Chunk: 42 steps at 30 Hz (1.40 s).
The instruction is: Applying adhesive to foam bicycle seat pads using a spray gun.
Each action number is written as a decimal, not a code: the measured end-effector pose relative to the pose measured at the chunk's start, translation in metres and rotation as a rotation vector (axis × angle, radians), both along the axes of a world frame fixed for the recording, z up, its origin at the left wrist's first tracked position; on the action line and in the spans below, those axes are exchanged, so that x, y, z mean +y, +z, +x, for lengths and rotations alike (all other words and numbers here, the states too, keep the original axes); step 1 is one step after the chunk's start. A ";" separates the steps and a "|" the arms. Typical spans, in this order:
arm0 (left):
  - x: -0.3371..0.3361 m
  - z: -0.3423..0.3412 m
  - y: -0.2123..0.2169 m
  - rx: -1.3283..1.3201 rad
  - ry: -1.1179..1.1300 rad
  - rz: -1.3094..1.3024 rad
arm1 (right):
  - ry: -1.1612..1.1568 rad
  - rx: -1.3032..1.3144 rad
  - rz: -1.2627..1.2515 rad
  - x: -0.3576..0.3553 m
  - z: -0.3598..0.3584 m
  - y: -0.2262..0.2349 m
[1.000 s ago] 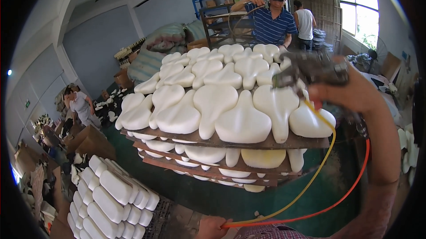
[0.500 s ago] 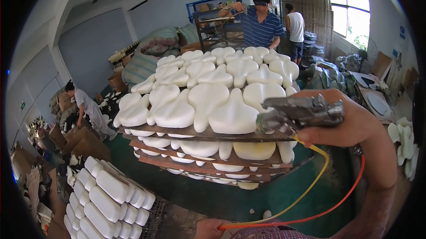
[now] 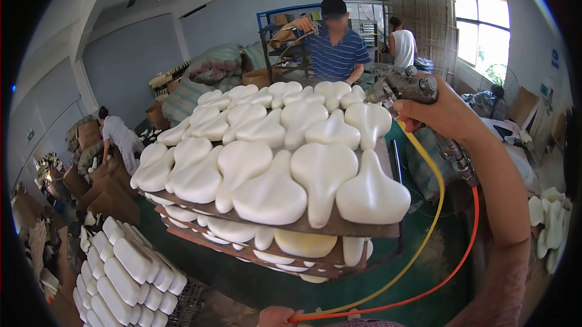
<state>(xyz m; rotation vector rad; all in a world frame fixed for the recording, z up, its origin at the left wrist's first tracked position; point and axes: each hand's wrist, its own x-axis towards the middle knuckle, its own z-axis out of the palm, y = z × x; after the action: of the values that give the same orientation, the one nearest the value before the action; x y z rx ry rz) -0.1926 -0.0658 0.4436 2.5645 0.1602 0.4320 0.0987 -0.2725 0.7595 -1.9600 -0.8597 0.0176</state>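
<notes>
My right hand [image 3: 445, 108] grips a stained metal spray gun [image 3: 397, 87], raised above the far right corner of the top board. A yellow hose [image 3: 441, 187] and an orange hose [image 3: 468, 245] run down from it. Low in the picture, my left hand [image 3: 277, 316] is closed around both hoses. White saddle-shaped foam pads [image 3: 324, 172] lie in rows on the brown board [image 3: 357, 229], packed close, their noses pointing in alternating directions. Below it, more boards carry similar pads, one of them yellowish [image 3: 306, 243].
Across the stack stands a co-worker in a striped shirt [image 3: 339, 54], one hand raised with a spray gun [image 3: 315, 26]. White oblong pads [image 3: 124, 272] are piled at the lower left. Two other people [image 3: 121, 136] work farther off. Sacks [image 3: 206, 90] and cartons [image 3: 112, 196] line the left side.
My right hand has moved the spray gun from the stack's near right edge to its far right corner. The stack sits lower and farther left in view.
</notes>
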 end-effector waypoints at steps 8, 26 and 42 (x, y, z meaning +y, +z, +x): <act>-0.079 0.086 -0.004 -0.228 0.082 -0.017 | 0.064 -0.064 0.001 -0.034 0.086 -0.009; -0.097 -0.051 -0.037 -0.181 0.121 -0.015 | 0.489 0.067 -0.098 -0.058 -0.090 -0.017; -0.136 -0.054 -0.034 -0.165 0.103 0.013 | 0.290 -0.001 -0.092 -0.095 -0.076 -0.016</act>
<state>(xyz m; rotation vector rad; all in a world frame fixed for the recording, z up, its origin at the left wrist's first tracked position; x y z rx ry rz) -0.2463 -0.2021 0.4093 2.5271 0.2306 0.6831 0.0226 -0.3670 0.7434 -1.9040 -1.1549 0.2292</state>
